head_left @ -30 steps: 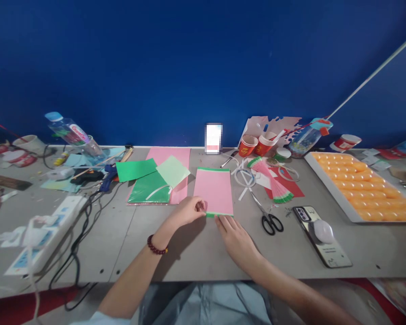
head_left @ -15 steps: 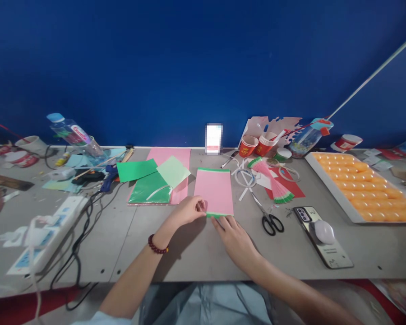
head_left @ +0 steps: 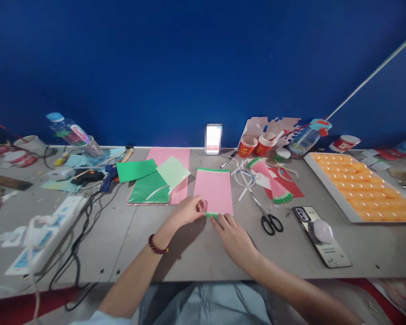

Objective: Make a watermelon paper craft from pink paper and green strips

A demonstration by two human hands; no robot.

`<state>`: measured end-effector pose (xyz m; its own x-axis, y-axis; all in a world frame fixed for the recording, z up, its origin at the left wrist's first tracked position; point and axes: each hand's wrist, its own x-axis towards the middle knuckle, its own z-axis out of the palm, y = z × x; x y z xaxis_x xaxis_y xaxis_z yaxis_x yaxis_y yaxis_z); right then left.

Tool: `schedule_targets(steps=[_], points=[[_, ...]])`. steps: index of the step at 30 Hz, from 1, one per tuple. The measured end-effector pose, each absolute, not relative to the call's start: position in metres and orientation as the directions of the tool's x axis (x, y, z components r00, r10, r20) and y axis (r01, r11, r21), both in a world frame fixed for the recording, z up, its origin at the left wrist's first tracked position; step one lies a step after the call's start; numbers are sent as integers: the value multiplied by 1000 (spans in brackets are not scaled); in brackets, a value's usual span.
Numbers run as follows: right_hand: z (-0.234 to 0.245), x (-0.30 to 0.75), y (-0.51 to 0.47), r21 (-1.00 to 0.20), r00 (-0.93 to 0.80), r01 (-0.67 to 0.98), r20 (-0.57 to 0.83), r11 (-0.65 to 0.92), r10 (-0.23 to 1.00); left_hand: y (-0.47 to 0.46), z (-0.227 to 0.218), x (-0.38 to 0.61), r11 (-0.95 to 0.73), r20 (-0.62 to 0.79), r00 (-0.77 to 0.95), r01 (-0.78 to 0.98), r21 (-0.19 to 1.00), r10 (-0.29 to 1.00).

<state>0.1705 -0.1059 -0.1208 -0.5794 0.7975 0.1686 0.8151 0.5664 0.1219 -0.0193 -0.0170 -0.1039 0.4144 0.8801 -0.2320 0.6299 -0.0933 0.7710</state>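
A pink sheet of paper (head_left: 212, 192) lies flat on the table in front of me, with a green strip (head_left: 213, 170) along its far edge and another green strip (head_left: 210, 215) along its near edge. At the near left corner, the thumb and fingers of my left hand (head_left: 189, 211) are closed on the paper's edge. My right hand (head_left: 235, 237) rests palm down, its fingers lying over the near green strip and hiding part of it. Just right of it are black-handled scissors (head_left: 272, 224). A pink and green pleated paper fan (head_left: 271, 180) lies beyond them.
On the left are green and pink sheets (head_left: 137, 171), a blue glue gun (head_left: 108, 179), cables and a power strip (head_left: 50, 239). To the right lie a phone (head_left: 334, 253), a tray of orange balls (head_left: 345, 220) and red paper cups (head_left: 246, 147). A lit screen (head_left: 213, 139) stands behind.
My right hand's fingers have shifted very slightly along the near edge of the pink paper. Otherwise only a small shift of the camera shows.
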Motion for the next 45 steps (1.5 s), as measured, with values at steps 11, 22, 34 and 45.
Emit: schedule_targets(steps=[11,22,34,45], points=[[-115,169,-98,102,-615,788,153,607,773,-18,-104,-21,-93,-223,413,620,779,883],[-110,166,-95,87,-656,754,161,651,738,-16,-103,-33,-16,-250,429,527,849,868],[-111,165,-93,47,-647,760,153,648,747,-16,-103,-37,-62,-212,429,542,838,878],[-107,163,-88,75,-683,730,124,679,720,-16,-104,-37,-64,-213,426,549,834,879]])
